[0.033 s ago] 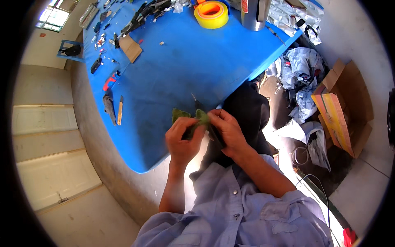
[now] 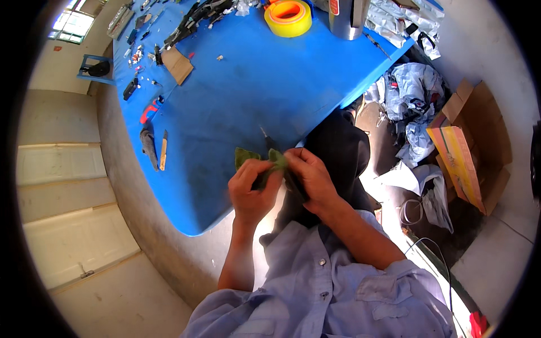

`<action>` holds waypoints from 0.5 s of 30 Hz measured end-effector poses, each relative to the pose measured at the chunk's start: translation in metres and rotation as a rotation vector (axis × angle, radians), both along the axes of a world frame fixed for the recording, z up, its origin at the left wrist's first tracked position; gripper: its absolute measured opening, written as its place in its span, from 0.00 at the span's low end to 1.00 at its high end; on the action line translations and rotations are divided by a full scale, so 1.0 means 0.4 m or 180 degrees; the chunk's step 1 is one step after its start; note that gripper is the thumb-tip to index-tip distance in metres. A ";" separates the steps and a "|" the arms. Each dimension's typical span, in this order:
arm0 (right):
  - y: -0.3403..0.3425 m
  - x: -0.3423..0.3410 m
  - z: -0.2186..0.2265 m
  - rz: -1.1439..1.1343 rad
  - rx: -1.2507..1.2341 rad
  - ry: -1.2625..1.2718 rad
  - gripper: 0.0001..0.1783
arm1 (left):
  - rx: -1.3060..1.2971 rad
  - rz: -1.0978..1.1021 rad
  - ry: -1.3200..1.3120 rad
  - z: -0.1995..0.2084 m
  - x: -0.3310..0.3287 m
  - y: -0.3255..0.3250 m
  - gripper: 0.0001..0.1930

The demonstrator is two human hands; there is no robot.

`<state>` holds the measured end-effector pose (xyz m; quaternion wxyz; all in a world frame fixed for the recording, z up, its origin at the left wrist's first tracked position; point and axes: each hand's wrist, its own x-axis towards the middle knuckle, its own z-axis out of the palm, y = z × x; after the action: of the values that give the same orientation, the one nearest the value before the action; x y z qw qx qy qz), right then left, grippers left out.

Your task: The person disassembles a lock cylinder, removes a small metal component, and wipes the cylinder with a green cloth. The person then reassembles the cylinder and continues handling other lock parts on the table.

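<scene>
Both hands meet just off the near edge of the blue-covered table [image 2: 236,96]. My left hand [image 2: 252,186] is closed, its fingers pinching a green cloth [image 2: 246,156]. From the other side my right hand [image 2: 311,179] is closed on the same cloth, thumb and index finger close to its folded corner. A slim dark tool with a thin metal tip [image 2: 266,135] points away from me, just past the cloth; its kind is not clear. Something dark and long [image 2: 295,188] shows beneath my right fingers, and I cannot tell whether it belongs to that tool. The fingers hide most of the cloth.
On the table lie a yellow tape roll [image 2: 288,28], a steel flask [image 2: 345,22], a cardboard piece [image 2: 177,65], a red-and-blue tool [image 2: 151,110], a grey cloth [image 2: 149,149] and a narrow blade-like strip [image 2: 163,151]. An open carton [image 2: 479,143] and silvery bags [image 2: 417,96] stand right.
</scene>
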<state>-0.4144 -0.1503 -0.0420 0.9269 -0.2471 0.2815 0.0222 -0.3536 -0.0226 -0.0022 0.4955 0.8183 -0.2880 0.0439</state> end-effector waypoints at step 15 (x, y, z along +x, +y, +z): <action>-0.004 -0.068 0.005 0.0727 -0.1330 -0.0519 0.14 | -0.0057 0.0611 0.0793 -0.037 0.034 -0.034 0.05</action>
<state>-0.4415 -0.1519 -0.0401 0.8669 -0.4645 0.1745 0.0481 -0.3399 -0.0363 -0.0168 0.5283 0.8367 -0.1444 -0.0083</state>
